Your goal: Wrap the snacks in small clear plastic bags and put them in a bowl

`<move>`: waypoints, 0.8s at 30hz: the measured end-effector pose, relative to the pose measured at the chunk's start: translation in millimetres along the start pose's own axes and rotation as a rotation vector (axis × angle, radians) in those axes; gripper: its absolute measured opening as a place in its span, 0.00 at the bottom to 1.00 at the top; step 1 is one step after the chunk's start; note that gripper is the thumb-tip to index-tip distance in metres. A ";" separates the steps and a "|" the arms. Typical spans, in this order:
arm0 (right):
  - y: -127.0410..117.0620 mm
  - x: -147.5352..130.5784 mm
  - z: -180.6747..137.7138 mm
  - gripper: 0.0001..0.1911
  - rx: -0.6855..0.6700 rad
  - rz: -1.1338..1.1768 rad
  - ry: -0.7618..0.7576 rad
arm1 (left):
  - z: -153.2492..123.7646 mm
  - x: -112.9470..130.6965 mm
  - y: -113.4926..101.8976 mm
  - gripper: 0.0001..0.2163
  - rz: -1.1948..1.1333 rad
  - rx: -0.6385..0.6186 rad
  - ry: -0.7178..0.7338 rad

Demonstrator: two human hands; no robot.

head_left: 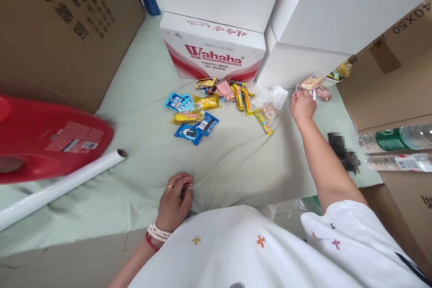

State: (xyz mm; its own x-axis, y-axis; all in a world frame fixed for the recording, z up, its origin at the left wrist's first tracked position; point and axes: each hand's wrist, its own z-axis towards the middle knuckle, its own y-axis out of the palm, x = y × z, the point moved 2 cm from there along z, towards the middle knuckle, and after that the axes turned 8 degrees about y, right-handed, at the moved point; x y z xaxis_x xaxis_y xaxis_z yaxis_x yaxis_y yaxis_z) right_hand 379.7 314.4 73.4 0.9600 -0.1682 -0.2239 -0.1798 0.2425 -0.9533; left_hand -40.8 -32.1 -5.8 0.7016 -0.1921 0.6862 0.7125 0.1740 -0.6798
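Observation:
My right hand [303, 105] reaches to the far right of the cloth. Its fingers are closed at the near edge of a clear-wrapped bread snack [311, 82]; the fingertips are partly hidden. A pinkish wrapped snack [324, 93] lies just right of it. My left hand [176, 198] rests on the cloth near the front edge, fingers curled in, with nothing visible in them. Between the hands and the boxes lie blue snack packets [188, 133], yellow wrapped cakes [186, 117], a pink packet [225, 90], yellow stick packs [263, 121] and crumpled clear plastic bags [270, 97].
A Wahaha water carton [212, 49] and white boxes [313, 6] stand behind the snacks. At left are a brown carton [67, 22], a red plastic object [50, 139] and a white tube [64, 189]. Plastic bottles [391, 140] and a black item [342, 150] lie at right.

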 end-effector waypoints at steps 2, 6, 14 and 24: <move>7.7 -12.7 -2.2 0.18 0.010 0.009 0.001 | 0.5 0.1 0.2 0.08 -0.003 0.002 0.010; 37.6 -19.6 -0.6 0.15 -0.162 0.011 0.129 | 0.6 -0.1 0.7 0.08 -0.028 0.006 -0.008; 56.8 5.5 -17.7 0.13 -0.172 0.096 0.122 | -14.1 7.0 -20.7 0.09 -0.066 0.095 -0.141; 25.0 7.0 -65.8 0.15 -0.066 0.249 0.091 | -4.8 27.5 -46.0 0.09 -0.258 0.179 -0.227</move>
State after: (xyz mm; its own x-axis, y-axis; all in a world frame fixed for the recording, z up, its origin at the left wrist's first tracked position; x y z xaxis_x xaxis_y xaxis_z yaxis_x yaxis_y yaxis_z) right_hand 367.8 256.3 34.7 0.8615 -0.1975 -0.4677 -0.4246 0.2248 -0.8770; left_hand -54.3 -50.0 43.1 0.4693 -0.0368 0.8823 0.8426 0.3176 -0.4350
